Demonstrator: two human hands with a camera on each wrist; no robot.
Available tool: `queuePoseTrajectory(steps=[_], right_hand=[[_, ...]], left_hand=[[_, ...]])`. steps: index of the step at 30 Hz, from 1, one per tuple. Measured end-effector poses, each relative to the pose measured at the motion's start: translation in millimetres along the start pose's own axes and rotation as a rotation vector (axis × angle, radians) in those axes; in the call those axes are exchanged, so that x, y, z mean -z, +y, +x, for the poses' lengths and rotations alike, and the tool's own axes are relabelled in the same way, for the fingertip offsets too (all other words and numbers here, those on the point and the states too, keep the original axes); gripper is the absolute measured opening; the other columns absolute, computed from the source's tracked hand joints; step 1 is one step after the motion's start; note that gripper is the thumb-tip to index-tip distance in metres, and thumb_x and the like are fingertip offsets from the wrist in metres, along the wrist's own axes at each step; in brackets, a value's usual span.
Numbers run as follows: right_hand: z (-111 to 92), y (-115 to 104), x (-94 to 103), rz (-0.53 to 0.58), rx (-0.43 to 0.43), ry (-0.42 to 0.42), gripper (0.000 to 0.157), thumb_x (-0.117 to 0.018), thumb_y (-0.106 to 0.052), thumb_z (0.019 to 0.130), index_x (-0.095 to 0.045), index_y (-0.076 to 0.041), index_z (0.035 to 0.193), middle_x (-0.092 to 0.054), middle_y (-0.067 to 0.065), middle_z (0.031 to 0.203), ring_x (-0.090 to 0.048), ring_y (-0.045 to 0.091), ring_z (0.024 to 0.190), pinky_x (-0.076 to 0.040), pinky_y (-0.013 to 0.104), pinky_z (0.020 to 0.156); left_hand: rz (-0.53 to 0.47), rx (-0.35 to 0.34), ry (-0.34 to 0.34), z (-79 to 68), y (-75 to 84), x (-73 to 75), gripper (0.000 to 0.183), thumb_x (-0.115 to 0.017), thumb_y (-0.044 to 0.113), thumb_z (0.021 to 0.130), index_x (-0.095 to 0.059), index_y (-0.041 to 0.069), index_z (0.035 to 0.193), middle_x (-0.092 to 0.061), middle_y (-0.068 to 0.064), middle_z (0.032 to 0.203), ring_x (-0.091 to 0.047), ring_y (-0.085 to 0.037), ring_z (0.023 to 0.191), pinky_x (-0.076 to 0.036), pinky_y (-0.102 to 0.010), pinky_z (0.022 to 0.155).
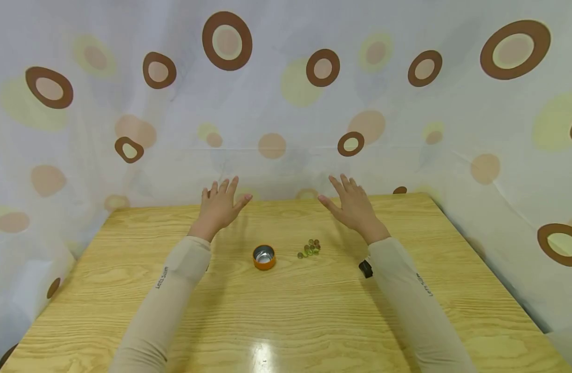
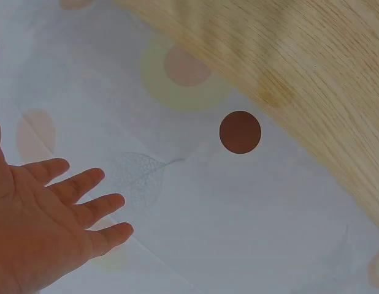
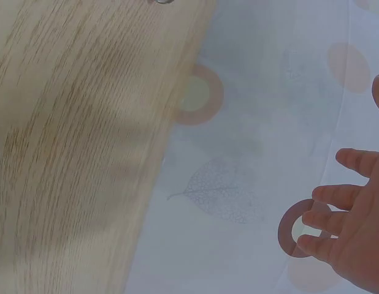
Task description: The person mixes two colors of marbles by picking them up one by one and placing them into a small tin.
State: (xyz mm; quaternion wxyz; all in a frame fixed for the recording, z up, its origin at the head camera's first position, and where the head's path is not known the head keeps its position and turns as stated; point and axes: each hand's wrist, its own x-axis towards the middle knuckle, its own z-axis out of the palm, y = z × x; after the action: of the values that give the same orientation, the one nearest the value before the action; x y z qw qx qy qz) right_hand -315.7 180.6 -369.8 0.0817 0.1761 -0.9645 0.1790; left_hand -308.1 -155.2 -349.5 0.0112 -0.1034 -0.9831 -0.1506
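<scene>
Both hands are held out over the far part of the table with fingers spread and nothing in them. The left hand [image 1: 219,210] is up and to the left of a small round orange bowl [image 1: 264,264] with a shiny metal inside. Beyond a group of small coins [image 1: 309,249], brownish and yellowish, is the right hand [image 1: 354,208]. In the left wrist view the left palm [image 2: 42,226] shows with its fingers straight. The right wrist view shows the fingers of the right hand [image 3: 355,226] stretched apart.
A wooden table [image 1: 286,311] reaches back to a white curtain [image 1: 272,103] with brown rings and pale dots. A small black device [image 1: 366,268] shows by the right sleeve. Light glares on the table's near part.
</scene>
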Motion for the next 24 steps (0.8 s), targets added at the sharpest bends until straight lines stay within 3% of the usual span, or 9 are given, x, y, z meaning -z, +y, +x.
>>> queuePoseTrajectory(steps=[9, 13, 18, 24], right_hand=[[-3.0, -2.0, 2.8, 0.069, 0.026, 0.030, 0.073, -0.042, -0.053, 0.099, -0.022, -0.007, 0.153, -0.017, 0.025, 0.155, -0.017, 0.045, 0.141, -0.015, 0.059, 0.110], [-4.0, -1.8, 3.2, 0.077, 0.030, 0.036, 0.073, -0.041, -0.052, 0.100, -0.021, -0.006, 0.153, -0.018, 0.025, 0.155, -0.019, 0.044, 0.141, -0.016, 0.060, 0.109], [-4.8, -1.5, 2.4, 0.086, 0.033, 0.031, 0.072, -0.042, -0.050, 0.100, -0.021, -0.007, 0.153, -0.017, 0.025, 0.155, -0.019, 0.045, 0.140, -0.017, 0.061, 0.109], [-7.1, -3.6, 3.6, 0.123, 0.037, 0.024, 0.071, -0.045, -0.047, 0.100, -0.023, -0.004, 0.152, -0.018, 0.025, 0.155, -0.020, 0.045, 0.140, -0.020, 0.060, 0.109]], left_hand=[[-0.018, -0.019, -0.008, -2.8, 3.7, 1.5, 0.073, -0.028, 0.057, 0.100, -0.028, 0.003, 0.150, -0.020, -0.023, 0.155, -0.008, -0.046, 0.142, -0.003, -0.059, 0.112], [0.009, -0.032, -0.012, -3.3, 5.7, 1.2, 0.072, -0.027, 0.056, 0.101, -0.035, 0.001, 0.146, -0.028, -0.023, 0.151, -0.017, -0.044, 0.141, -0.011, -0.057, 0.112], [0.045, -0.051, -0.017, -4.4, 7.6, 0.1, 0.072, -0.026, 0.056, 0.101, -0.040, 0.000, 0.144, -0.037, -0.023, 0.146, -0.029, -0.040, 0.137, -0.018, -0.055, 0.111], [0.047, -0.063, -0.019, -4.9, 8.3, -1.8, 0.073, -0.025, 0.057, 0.101, -0.042, 0.001, 0.143, -0.040, -0.024, 0.145, -0.032, -0.042, 0.135, -0.026, -0.057, 0.107]])
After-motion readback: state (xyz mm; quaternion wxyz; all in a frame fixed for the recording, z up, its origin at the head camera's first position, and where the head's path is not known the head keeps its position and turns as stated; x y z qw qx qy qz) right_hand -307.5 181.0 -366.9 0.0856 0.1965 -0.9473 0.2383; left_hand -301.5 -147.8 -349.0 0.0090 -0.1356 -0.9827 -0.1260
